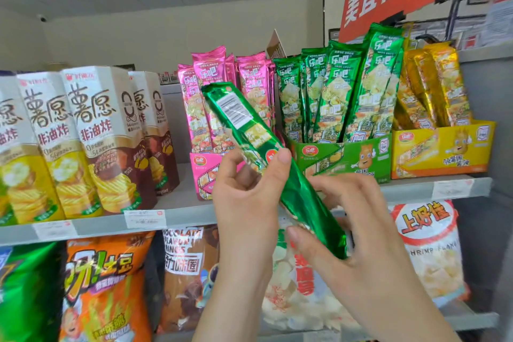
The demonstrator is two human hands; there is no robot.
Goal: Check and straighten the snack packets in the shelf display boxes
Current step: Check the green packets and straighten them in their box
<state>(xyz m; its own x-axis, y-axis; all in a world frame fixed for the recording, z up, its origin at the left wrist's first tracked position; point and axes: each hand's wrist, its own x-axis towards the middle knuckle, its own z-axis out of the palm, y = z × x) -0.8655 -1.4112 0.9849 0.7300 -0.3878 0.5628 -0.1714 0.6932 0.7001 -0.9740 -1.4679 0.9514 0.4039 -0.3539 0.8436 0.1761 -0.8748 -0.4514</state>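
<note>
Head view is showing me holding one green packet (301, 200) in front of the shelf (183, 219), tilted with its top end toward the pink packets (209, 72), so that its back label (234, 110) is facing me for checking. My left hand (244, 194) is pinching its middle and my right hand (361, 230) is pinching its lower end, which I think is preparing it for the green display box (347, 158).
</note>
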